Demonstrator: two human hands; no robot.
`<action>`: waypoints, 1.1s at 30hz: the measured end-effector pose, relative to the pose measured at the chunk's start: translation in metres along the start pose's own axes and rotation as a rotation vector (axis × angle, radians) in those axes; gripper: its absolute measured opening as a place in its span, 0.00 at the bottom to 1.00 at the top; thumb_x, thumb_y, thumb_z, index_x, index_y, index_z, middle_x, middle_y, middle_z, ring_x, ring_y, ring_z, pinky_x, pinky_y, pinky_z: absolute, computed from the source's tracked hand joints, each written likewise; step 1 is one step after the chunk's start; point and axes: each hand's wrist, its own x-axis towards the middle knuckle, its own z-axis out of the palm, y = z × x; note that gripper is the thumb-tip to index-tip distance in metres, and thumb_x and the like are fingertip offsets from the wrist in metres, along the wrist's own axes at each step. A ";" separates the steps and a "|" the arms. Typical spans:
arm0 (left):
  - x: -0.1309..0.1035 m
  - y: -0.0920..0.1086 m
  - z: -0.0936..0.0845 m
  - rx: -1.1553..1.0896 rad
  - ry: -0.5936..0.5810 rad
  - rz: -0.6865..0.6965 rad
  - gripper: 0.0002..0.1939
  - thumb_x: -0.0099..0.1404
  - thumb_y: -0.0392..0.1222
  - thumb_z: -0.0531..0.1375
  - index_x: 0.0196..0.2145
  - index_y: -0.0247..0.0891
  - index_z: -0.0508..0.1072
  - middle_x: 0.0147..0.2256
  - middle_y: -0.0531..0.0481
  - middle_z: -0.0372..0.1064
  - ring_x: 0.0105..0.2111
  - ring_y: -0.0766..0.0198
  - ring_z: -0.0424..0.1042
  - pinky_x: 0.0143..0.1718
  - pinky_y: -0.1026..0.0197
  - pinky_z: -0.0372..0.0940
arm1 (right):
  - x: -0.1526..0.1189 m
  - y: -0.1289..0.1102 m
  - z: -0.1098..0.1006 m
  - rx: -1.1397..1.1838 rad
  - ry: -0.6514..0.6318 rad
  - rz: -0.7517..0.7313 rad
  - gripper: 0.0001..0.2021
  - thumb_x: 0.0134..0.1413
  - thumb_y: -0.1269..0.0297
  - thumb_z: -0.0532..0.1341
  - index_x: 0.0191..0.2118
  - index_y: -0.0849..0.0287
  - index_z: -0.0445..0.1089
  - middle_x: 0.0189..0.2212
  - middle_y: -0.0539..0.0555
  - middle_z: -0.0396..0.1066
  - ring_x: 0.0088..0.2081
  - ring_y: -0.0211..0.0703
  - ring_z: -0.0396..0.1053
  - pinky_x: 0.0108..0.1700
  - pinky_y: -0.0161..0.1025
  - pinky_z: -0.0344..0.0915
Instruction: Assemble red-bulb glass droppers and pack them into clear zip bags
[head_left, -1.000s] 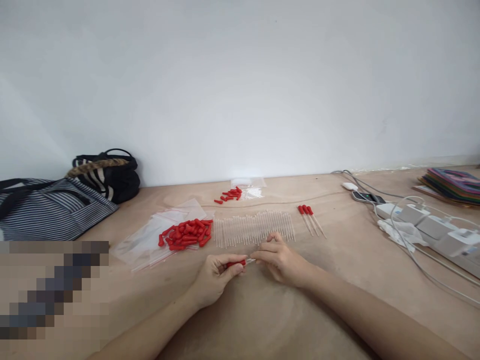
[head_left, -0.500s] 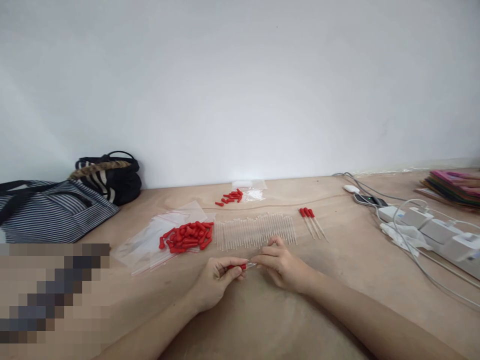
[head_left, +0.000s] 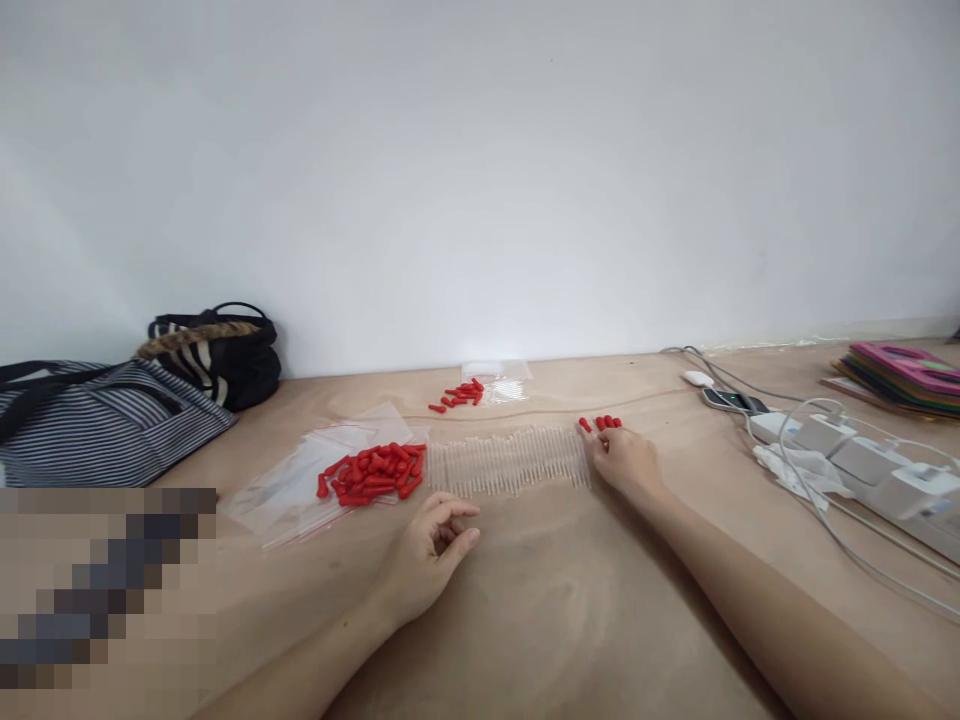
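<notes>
My left hand [head_left: 435, 550] is above the table with thumb and fingers apart and nothing between them. Farther right, my right hand [head_left: 622, 460] pinches the clear tube of a red-bulbed dropper [head_left: 585, 425], just left of other red bulbs [head_left: 608, 423] whose tubes my hand mostly covers. A row of thin clear tubes [head_left: 510, 460] lies side by side in the middle. Left of it, a pile of red rubber bulbs [head_left: 375, 473] rests on clear plastic bags [head_left: 289, 480]. A smaller group of red bulbs [head_left: 461, 395] lies farther back.
A clear bag [head_left: 506, 383] lies near the wall. At the right are a white power strip [head_left: 930, 525] with chargers and cables, a dark device [head_left: 731, 400] and a stack of coloured sheets [head_left: 900, 375]. Striped [head_left: 120, 425] and black bags [head_left: 240, 360] sit at the left.
My hands have moved apart. My left hand has let go of the red bulb and opened; my right hand has carried the dropper rightward and away from me to the other droppers.
</notes>
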 end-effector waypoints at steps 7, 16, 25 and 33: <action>0.001 0.004 0.000 0.041 -0.017 0.023 0.06 0.56 0.38 0.56 0.31 0.37 0.72 0.30 0.49 0.63 0.26 0.67 0.65 0.27 0.65 0.62 | 0.004 -0.003 0.007 -0.174 -0.064 0.025 0.15 0.54 0.71 0.46 0.39 0.63 0.68 0.37 0.63 0.70 0.43 0.50 0.66 0.41 0.46 0.52; 0.000 0.007 -0.002 0.126 -0.035 0.023 0.07 0.56 0.39 0.55 0.31 0.37 0.72 0.30 0.50 0.63 0.24 0.68 0.63 0.25 0.65 0.61 | 0.005 -0.001 0.007 -0.145 -0.019 0.061 0.14 0.54 0.65 0.48 0.37 0.62 0.69 0.39 0.61 0.70 0.40 0.48 0.67 0.44 0.46 0.48; 0.013 -0.009 -0.042 0.648 0.197 0.144 0.05 0.56 0.38 0.56 0.25 0.38 0.71 0.27 0.50 0.64 0.31 0.59 0.65 0.35 0.57 0.60 | 0.000 -0.013 -0.002 -0.098 -0.233 0.080 0.15 0.49 0.58 0.51 0.25 0.60 0.71 0.30 0.60 0.71 0.38 0.52 0.67 0.45 0.51 0.48; 0.022 -0.020 -0.068 1.023 0.251 0.094 0.08 0.52 0.45 0.61 0.29 0.39 0.73 0.30 0.48 0.66 0.33 0.56 0.65 0.34 0.56 0.58 | 0.005 -0.011 0.002 -0.089 -0.238 0.090 0.16 0.49 0.60 0.50 0.27 0.61 0.72 0.30 0.62 0.71 0.37 0.53 0.68 0.43 0.51 0.53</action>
